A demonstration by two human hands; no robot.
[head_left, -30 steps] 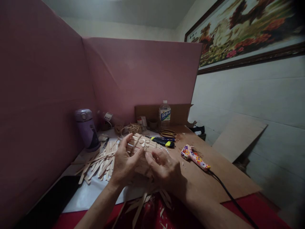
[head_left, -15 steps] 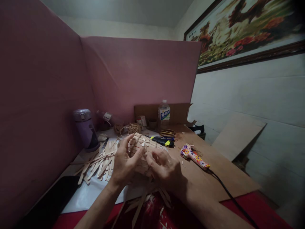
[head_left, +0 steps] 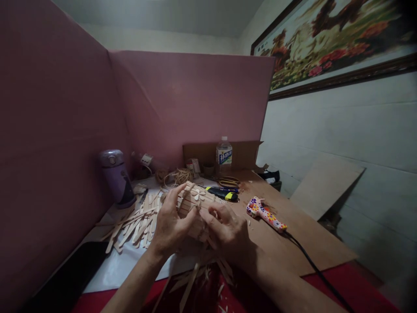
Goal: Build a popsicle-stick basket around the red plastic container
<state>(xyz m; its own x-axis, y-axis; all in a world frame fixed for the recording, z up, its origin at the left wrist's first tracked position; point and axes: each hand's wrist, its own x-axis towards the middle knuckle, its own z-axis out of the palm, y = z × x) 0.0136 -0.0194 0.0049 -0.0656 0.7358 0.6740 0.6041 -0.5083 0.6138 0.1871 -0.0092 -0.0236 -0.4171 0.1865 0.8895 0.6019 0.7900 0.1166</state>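
Observation:
Between my hands is a rounded craft piece made of wooden craft sticks (head_left: pixel 189 202), with a pale petal-shaped flower on its top face. My left hand (head_left: pixel 171 219) is wrapped round its left side, fingers over the far edge and thumb on the front. My right hand (head_left: pixel 228 226) is closed, its thumb and forefinger pinched against the front beside my left thumb. Whatever is in that pinch is too small or hidden to tell. The lower right of the craft piece is covered by my right hand.
Loose craft sticks (head_left: pixel 140 226) lie piled at left, near a purple flask (head_left: pixel 117 182). Behind are twine (head_left: pixel 183 175), a bottle (head_left: pixel 224 156), scissors (head_left: pixel 228 180) and a utility knife (head_left: pixel 223 194). A corded glue gun (head_left: pixel 265 214) rests on the brown board (head_left: pixel 312 243) at right.
The craft piece has tilted slightly, and its flower sits a little further right. My fingertips have shifted slightly on its front while staying close together.

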